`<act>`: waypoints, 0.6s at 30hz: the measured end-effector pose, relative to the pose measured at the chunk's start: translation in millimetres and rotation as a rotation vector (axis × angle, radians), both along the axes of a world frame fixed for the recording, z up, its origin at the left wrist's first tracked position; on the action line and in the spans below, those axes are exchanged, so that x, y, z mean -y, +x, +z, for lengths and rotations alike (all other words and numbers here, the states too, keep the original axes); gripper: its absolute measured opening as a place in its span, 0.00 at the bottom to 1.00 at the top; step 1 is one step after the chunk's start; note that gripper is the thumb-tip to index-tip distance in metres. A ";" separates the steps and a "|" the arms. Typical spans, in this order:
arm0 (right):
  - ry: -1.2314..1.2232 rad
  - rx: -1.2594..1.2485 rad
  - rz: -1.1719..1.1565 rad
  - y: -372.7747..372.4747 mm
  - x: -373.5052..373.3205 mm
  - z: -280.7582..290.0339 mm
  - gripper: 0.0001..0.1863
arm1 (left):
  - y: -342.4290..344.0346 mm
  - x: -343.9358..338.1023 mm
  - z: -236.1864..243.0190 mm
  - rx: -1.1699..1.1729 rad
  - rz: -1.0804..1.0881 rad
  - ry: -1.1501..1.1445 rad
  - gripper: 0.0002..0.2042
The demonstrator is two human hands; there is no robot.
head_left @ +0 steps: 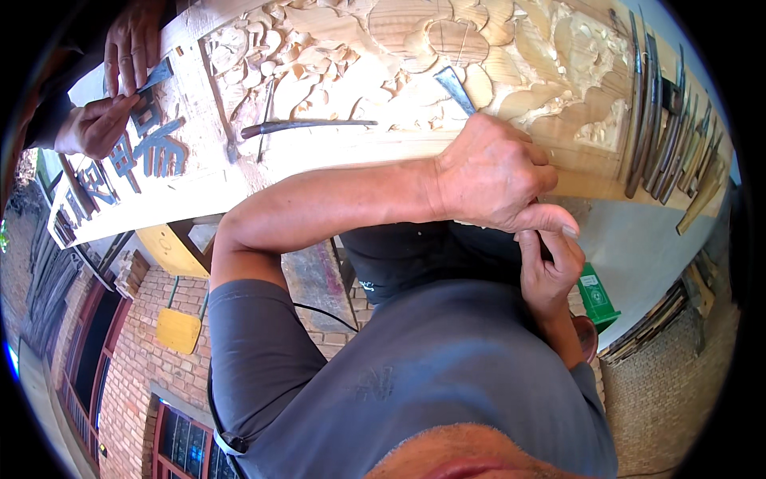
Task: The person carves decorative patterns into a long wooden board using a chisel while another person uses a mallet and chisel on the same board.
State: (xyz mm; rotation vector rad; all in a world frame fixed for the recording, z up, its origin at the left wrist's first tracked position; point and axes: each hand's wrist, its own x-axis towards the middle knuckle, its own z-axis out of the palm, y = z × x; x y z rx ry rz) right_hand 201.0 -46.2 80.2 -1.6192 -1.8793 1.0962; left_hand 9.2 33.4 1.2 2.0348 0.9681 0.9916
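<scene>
My left hand (499, 172) is closed round a chisel, its fingers wrapped over the handle. The flat metal blade (455, 89) sticks out past the knuckles, over the carved wooden panel (511, 148). Close below, my right hand (550, 267) is up against the left thumb, its fingers curled in. What it grips, if anything, is hidden between the two hands. Raised leaf and petal shapes cover the panel, with curled shavings (319, 64) among them. A slim dark-handled carving tool (307, 125) lies along the panel's near border, crossing a thin rod (266, 120).
Several carving chisels (658, 120) lie side by side at the panel's right end. At the upper left, another person's hands (100, 126) work over dark carved characters (163, 152) on a pale board. A green box (597, 295) stands below right; a yellow stool (177, 330) is lower left.
</scene>
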 end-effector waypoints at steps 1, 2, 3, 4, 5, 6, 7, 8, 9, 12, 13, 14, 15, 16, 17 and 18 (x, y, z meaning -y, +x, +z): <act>0.000 0.001 -0.002 0.6 -0.8 -3.1 0.06 | 0.3 -0.7 0.0 0.001 -0.002 0.000 0.32; 0.005 -0.014 0.016 1.8 -1.5 -8.4 0.09 | -0.1 -1.0 0.2 -0.007 0.027 -0.011 0.32; 0.011 -0.029 0.033 3.0 -2.7 -12.2 0.13 | -0.2 -1.4 0.2 -0.015 0.054 -0.022 0.32; 0.012 -0.028 0.033 3.8 -4.9 -13.5 0.13 | 0.0 -1.9 -0.4 -0.014 0.054 -0.021 0.32; 0.063 -0.061 0.056 4.1 -7.2 -14.3 0.15 | -1.0 -1.4 -0.4 0.016 0.054 0.034 0.31; 0.114 -0.094 0.079 4.5 -8.8 -14.3 0.16 | -1.7 -0.7 -0.3 0.047 0.054 0.089 0.30; 0.112 -0.098 0.080 5.1 -8.8 -11.8 0.16 | -2.4 0.4 -0.1 0.043 0.056 0.088 0.30; 0.103 -0.073 0.077 6.3 -8.1 -5.9 0.18 | -2.6 -0.2 1.4 0.118 0.014 0.101 0.31; 0.093 -0.048 0.074 7.7 -6.9 -0.6 0.20 | -2.5 -0.7 2.3 0.192 -0.028 0.114 0.31; -0.007 0.012 0.074 14.6 -0.8 15.0 0.20 | 0.1 1.7 -2.8 0.218 -0.101 0.074 0.30; -0.079 0.055 0.073 15.9 0.1 19.9 0.18 | 0.6 2.2 -3.4 0.235 -0.129 0.060 0.30; -0.078 0.056 0.072 14.8 -1.3 23.5 0.18 | 0.2 1.6 -2.5 0.236 -0.131 0.061 0.30; -0.093 0.058 0.066 12.3 -3.1 27.2 0.19 | -0.6 1.3 -1.6 0.239 -0.149 0.051 0.30; -0.107 0.059 0.060 11.0 -4.4 30.0 0.20 | -1.0 0.6 -0.8 0.242 -0.166 0.041 0.30; -0.107 0.058 0.061 10.7 -4.4 31.7 0.20 | -1.4 0.7 -1.1 0.241 -0.166 0.040 0.30; -0.151 0.037 0.031 10.5 -4.3 33.1 0.20 | -1.7 0.5 -1.6 0.255 -0.161 0.047 0.30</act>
